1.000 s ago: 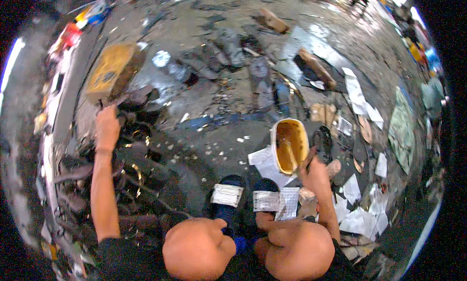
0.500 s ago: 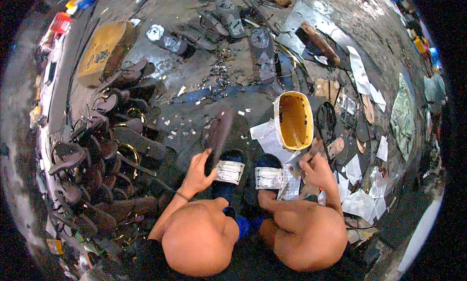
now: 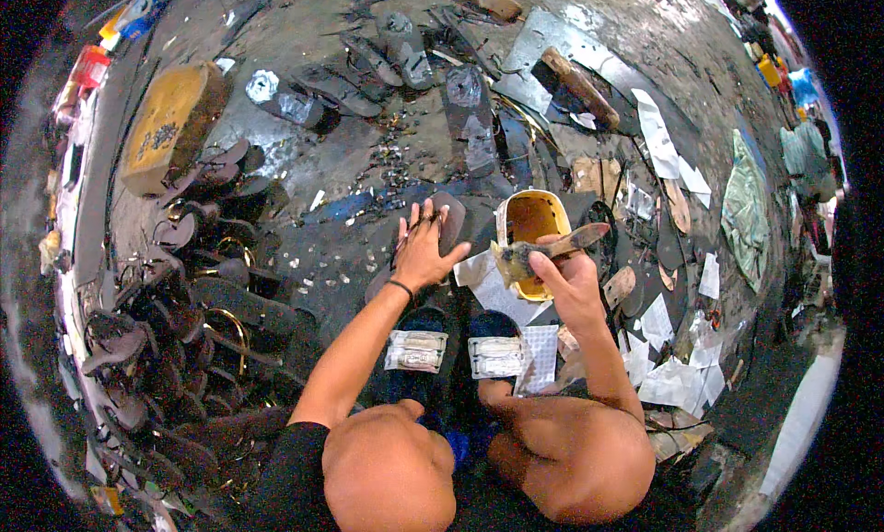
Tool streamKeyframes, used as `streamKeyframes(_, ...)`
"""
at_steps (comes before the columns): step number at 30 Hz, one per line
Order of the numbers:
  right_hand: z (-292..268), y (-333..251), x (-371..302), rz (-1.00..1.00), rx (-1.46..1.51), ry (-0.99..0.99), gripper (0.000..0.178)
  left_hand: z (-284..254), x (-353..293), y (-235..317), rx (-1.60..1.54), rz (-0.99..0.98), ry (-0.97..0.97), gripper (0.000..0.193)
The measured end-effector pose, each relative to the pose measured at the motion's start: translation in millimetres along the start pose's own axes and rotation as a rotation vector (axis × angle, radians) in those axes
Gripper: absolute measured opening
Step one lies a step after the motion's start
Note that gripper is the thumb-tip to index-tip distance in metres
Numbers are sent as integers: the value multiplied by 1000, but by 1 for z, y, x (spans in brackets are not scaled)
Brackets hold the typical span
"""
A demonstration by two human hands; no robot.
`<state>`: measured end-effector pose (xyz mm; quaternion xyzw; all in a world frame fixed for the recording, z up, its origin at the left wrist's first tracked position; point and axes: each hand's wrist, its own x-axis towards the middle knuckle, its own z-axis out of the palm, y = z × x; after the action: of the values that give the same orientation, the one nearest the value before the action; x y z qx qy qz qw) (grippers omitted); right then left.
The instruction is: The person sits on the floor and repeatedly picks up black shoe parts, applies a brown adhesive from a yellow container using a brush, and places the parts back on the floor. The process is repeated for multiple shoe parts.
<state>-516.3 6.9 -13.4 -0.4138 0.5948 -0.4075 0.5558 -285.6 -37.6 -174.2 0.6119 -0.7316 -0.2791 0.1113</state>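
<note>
My left hand (image 3: 424, 252) lies flat with spread fingers on a dark brown shoe sole (image 3: 451, 215), which rests on the ground ahead of my feet. The hand covers part of the sole. In my right hand (image 3: 573, 288) is a brush (image 3: 578, 239) with a wooden handle, gripped between thumb and fingers. Its pale, matted bristles point left, over the near part of a whitish tub (image 3: 501, 221) with a yellow-brown inside. A pale sheet of paper (image 3: 481, 276) lies between the sole and the tub.
Sandals and soles (image 3: 166, 329) pile up on the left, near a yellowish block (image 3: 170, 117). Ahead lie several soles (image 3: 403, 48) and a wooden-handled tool (image 3: 580, 88). Paper scraps (image 3: 677, 385), dark straps and a green cloth (image 3: 744, 214) litter the right. My sandalled feet (image 3: 416, 350) are close by.
My left hand has moved forward from holding the sole tilted up to pressing flat on it, now laid down. My right hand has risen and brought the brush over the tub.
</note>
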Motion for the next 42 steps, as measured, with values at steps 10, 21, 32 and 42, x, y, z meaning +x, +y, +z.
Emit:
streamKeyframes(10,80,-26,54,-673,-396,-46,19,-90,-35,47,-1944,-540,2,50)
streamKeyframes(21,70,-29,42,-698,-407,162,15,-88,-62,61,-1921,-466,104,46)
streamKeyframes(32,97,6,18,250,555,-222,30,-98,-54,30,-1393,-330,237,52)
streamKeyframes(42,69,-2,35,341,666,-151,24,-102,-139,47,-2026,-840,14,86)
